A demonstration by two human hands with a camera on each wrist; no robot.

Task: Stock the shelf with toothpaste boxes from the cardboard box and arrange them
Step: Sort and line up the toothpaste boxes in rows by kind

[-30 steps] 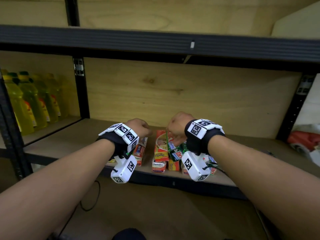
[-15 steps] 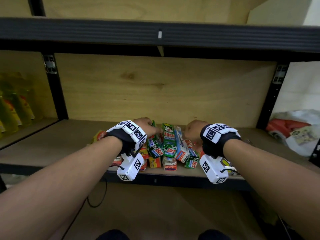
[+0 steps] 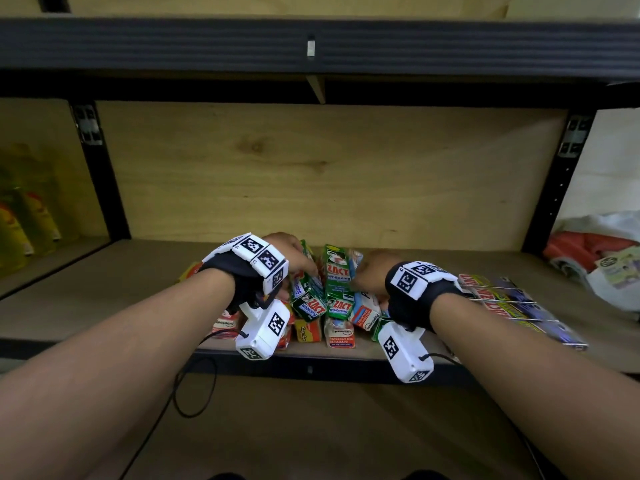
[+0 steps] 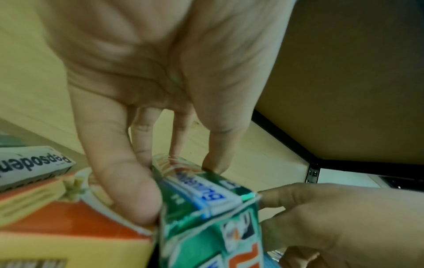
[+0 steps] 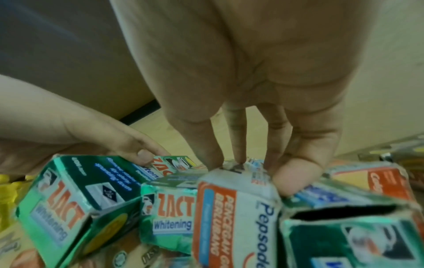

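Left hand point(image 3: 294, 252) reaching into a loose pile of toothpaste boxes near the front edge of the wooden shelf point(image 3: 104, 292), thumb and fingers point(image 4: 128, 181) pinching the long sides of a green Zact Whitening box point(image 3: 306, 292) that lies tilted on top of the pile. Right hand point(image 3: 372, 273) just beside it, fingertips point(image 5: 206, 159) and thumb curled down over the top of a white and orange Pepsodent box point(image 5: 236, 208), gripping it. Second green Zact box point(image 3: 337, 282) lying lengthwise between the two hands, pointing toward the plywood back panel point(image 3: 329, 174). Underneath, more boxes facing the front edge: a yellow and orange Colgate box point(image 3: 306, 330), a red and white Pepsodent box point(image 3: 341, 336), another Pepsodent box point(image 3: 227, 323) partly hidden behind the left wrist camera point(image 3: 265, 329). Green box with an open end flap point(image 5: 348, 235) close under the right wrist. Separate row of long boxes point(image 3: 519, 306) lying flat side by side on the shelf to the right of the right forearm, apart from the pile; print too blurred to read. Yellow bottles point(image 3: 24, 220) in the neighbouring bay on the left, beyond a black upright point(image 3: 100, 171). White and red plastic bags point(image 3: 595, 251) past the right upright. Black cable point(image 3: 194, 389) hanging below the shelf edge. Cardboard box not visible in any view
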